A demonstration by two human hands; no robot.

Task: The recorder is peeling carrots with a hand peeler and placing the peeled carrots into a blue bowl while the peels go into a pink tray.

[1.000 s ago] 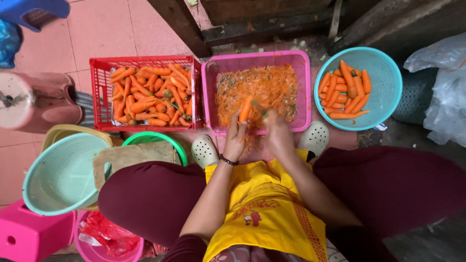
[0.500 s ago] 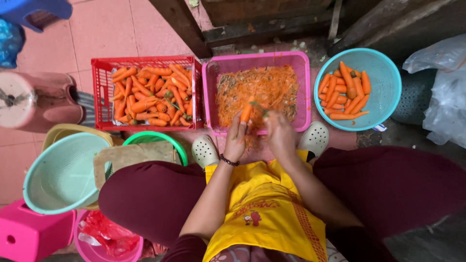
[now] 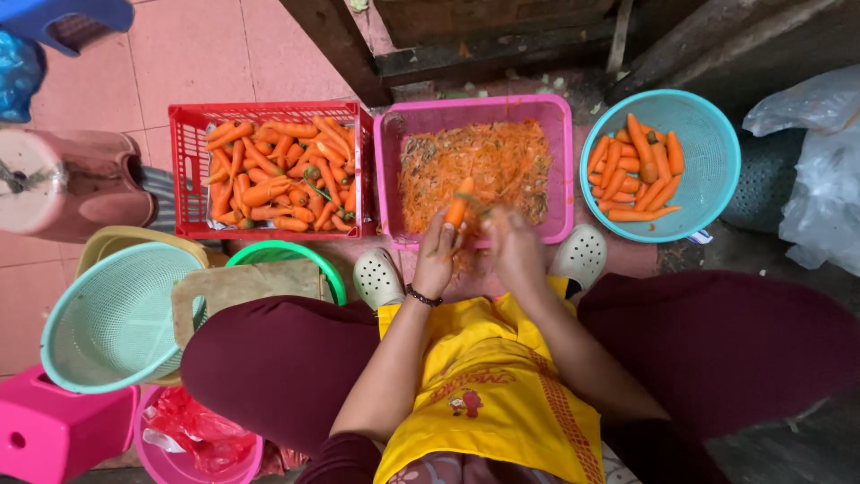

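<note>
Leftmost, a pink stool [image 3: 40, 430] at the lower edge of the view, and a pink bucket [image 3: 193, 444] with red plastic in it just beside it. Above these, an empty pale green colander [image 3: 107, 318] sits on a yellowish basin; a wooden cutting board [image 3: 237, 291] lies over a green bowl [image 3: 291, 255] next to it.

Further up, a red crate [image 3: 193, 143] packed with unpeeled carrots, stacked loosely, a few green stems among them. Touching its right side, a pink basin [image 3: 560, 134] holding a layer of orange peelings.

Centre: person seated, yellow apron, maroon trousers, pale clogs on both feet. Left hand [image 3: 434, 260], dark band at the wrist, fingers curled closed around the lower end of a carrot [image 3: 458, 208]; the carrot stands tilted, tip pointing away, over the near edge of the pink basin. Right hand [image 3: 515, 246] just beside it, fingers bent inward and blurred; it seems to grip a small tool at the carrot, but cannot tell what, nor how tightly it is closed.

Right of the basin, a turquoise colander [image 3: 708, 152] with a small pile of peeled carrots on its left half. Far right, crumpled clear plastic bags [image 3: 820, 170] against a dark green basket.
</note>
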